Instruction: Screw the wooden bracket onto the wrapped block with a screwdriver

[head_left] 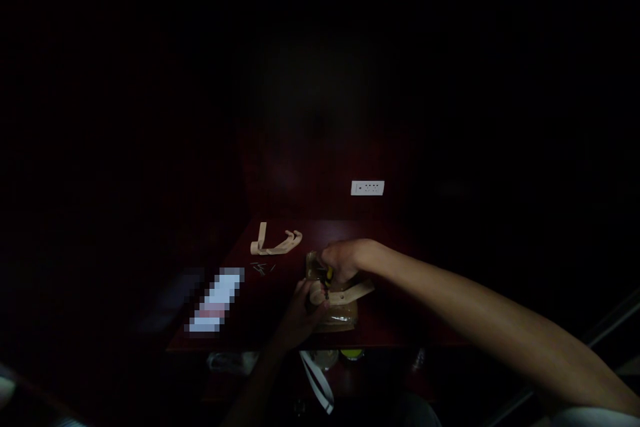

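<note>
My left hand [303, 313] grips the rounded end of a pale wooden piece [353, 293], its fingers closed around it. That piece lies across a brown package wrapped in clear film [343, 320]. Above it, my right hand [345, 260] is closed on a yellow-and-black screwdriver [329, 274] that points down at the wood near my left fingers. Its tip is too dark and small to make out. A dark hole shows in the wooden strip to the right. Farther left on the table lie more pale wooden pieces with curved ends [277, 248] and several thin metal screws or nails [260, 268].
The dark red table [240, 320] has its front edge close to me. At its left is a pixelated bright rectangle [216, 300]. A white power socket [367, 188] is on the back wall. Below the edge hang a white strap [317, 383] and a yellow-topped container [353, 353].
</note>
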`<state>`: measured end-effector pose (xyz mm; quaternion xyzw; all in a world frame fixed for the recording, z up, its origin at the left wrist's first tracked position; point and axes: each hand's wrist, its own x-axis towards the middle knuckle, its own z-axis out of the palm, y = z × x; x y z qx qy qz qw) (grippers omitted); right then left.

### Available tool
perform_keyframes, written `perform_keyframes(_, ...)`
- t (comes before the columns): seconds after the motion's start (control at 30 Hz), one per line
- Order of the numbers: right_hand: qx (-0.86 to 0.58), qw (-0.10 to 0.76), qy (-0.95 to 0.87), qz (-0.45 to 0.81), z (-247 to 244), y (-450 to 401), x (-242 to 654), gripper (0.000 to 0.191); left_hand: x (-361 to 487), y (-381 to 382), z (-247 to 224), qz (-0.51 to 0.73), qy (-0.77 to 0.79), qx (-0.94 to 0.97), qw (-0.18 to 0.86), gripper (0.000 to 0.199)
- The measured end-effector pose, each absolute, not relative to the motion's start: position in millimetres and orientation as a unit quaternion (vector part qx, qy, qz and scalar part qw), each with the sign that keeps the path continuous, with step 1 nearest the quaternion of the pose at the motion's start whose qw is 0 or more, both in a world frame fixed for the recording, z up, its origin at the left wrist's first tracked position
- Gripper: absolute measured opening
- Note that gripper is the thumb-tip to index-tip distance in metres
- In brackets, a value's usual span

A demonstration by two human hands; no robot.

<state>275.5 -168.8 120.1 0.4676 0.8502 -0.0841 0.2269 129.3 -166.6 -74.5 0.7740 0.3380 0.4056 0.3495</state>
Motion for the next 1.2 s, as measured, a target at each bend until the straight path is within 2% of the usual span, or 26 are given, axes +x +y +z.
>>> perform_keyframes(0.2,0.456,0.185,0.869,-0.046,120.5,-168.0,276.7,0.033,129.2,-167.1,-75.0,0.397,0.350,0.773,0.350,0.033)
perform_keyframes(0.4,0.490,0.186,0.851,-0.038,117.9,-166.4,275.0,0.043,129.6,-167.4,-74.1,0.395,0.351,0.771,0.356,0.031)
perform_keyframes(0.53,0.472,0.207,0.854,-0.071,117.6,-167.2,275.0,0.043,129.6,-166.9,-74.2,0.396,0.350,0.769,0.360,0.035)
perform_keyframes(0.63,0.467,0.186,0.861,-0.074,115.9,-166.5,276.5,0.042,129.4,-167.4,-73.8,0.399,0.344,0.771,0.358,0.032)
perform_keyframes(0.8,0.460,0.171,0.869,-0.057,117.1,-166.1,276.8,0.032,129.5,-169.0,-71.3,0.401,0.342,0.773,0.353,0.028)
perform_keyframes(0.9,0.468,0.163,0.867,-0.054,119.7,-167.1,275.0,0.036,130.2,-169.1,-70.6,0.404,0.341,0.772,0.353,0.026)
perform_keyframes(1.03,0.502,0.184,0.844,-0.040,120.9,-169.2,272.5,0.039,130.2,-168.1,-71.9,0.403,0.347,0.771,0.351,0.027)
perform_keyframes(1.2,0.479,0.201,0.851,-0.074,116.2,-169.0,275.8,0.039,129.3,-166.7,-75.0,0.404,0.354,0.769,0.346,0.034)
